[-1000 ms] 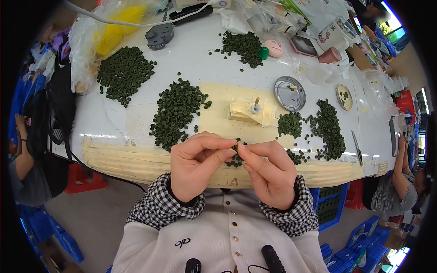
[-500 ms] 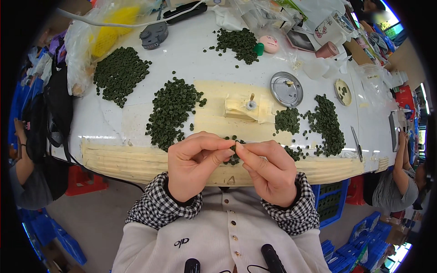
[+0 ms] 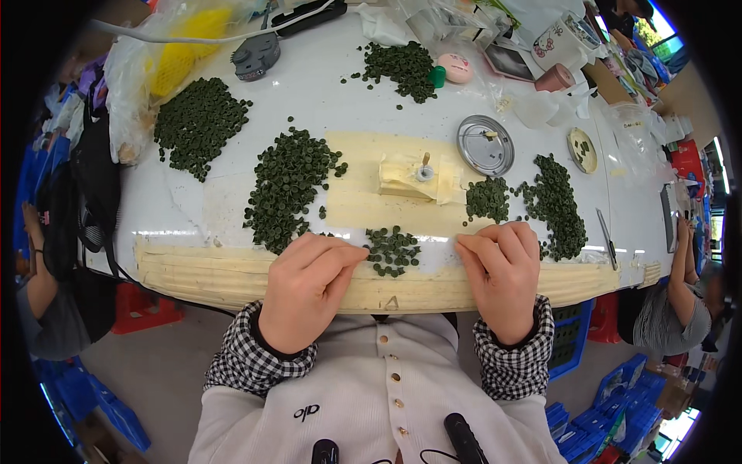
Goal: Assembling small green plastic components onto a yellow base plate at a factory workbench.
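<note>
In front of me lies a small cluster of dark green, round, button-like pieces (image 3: 393, 251). My left hand (image 3: 311, 282) is at its left side, index fingertip against the edge piece; the fingers are bent together in a pinch. Whether a piece sits between them is hidden. My right hand (image 3: 504, 271) rests low over the table's front part, right of the cluster and apart from it. Its fingers curl down and together, hiding whatever they hold. Just beyond that hand is a small heap of flatter green pieces (image 3: 488, 199). A larger green heap (image 3: 287, 185) lies beyond my left hand.
A tape-covered block with an upright peg (image 3: 424, 172) stands mid-table. Around it are a round metal tin lid (image 3: 485, 145), a right-hand green heap (image 3: 558, 205), a knife-like tool (image 3: 607, 240) and far heaps (image 3: 202, 127). Layered tape pads the front edge (image 3: 209, 272).
My hands were together with fingertips meeting over the cluster around a small green piece. They have parted, left hand moving left and right hand moving right, uncovering the cluster.
</note>
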Demonstrator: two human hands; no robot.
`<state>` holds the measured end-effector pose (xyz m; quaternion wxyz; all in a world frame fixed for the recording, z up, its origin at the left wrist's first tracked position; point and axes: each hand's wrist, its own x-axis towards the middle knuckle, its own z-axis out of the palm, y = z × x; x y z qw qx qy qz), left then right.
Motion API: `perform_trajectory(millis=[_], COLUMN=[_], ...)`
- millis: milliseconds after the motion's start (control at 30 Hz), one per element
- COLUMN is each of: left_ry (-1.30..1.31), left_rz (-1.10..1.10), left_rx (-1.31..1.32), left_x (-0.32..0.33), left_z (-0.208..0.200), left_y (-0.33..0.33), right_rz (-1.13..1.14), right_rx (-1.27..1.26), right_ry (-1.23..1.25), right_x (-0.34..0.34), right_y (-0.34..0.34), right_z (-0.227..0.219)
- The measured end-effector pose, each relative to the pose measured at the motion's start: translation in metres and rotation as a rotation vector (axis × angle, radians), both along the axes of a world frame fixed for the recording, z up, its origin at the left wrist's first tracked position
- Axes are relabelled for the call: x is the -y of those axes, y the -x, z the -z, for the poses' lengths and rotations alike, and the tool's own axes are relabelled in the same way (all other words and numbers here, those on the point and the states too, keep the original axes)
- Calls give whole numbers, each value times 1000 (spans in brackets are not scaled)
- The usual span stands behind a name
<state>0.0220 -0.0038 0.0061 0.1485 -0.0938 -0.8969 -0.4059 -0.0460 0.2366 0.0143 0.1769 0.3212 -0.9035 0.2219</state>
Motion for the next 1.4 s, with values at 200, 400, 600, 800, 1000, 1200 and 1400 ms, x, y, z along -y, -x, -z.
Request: perform_trajectory(millis=[200, 400, 600, 800, 1000, 1200, 1400], left_ry=[144, 295, 259, -118, -661, -1161, -1252], left_rz=[-225, -297, -283, -270, 42, 130, 165], left_rx=[-96, -72, -106, -81, 59, 409, 396], left_x=[15, 16, 16, 8, -7, -20, -22], left_z=[-4, -4, -7, -15, -13, -6, 1], left_y=[13, 23, 25, 17, 9, 8, 7], right_rz=[-15, -23, -90, -194, -343, -323, -264], right_rx=[65, 112, 443, 1028, 1185, 1089, 693], right_ry=[171, 283, 503, 986, 1109, 1168, 859], right_x=[3, 15, 18, 24, 26, 33, 36], right_y=[-1, -8, -12, -16, -15, -19, -14], right_z=[2, -3, -3, 2, 6, 7, 2])
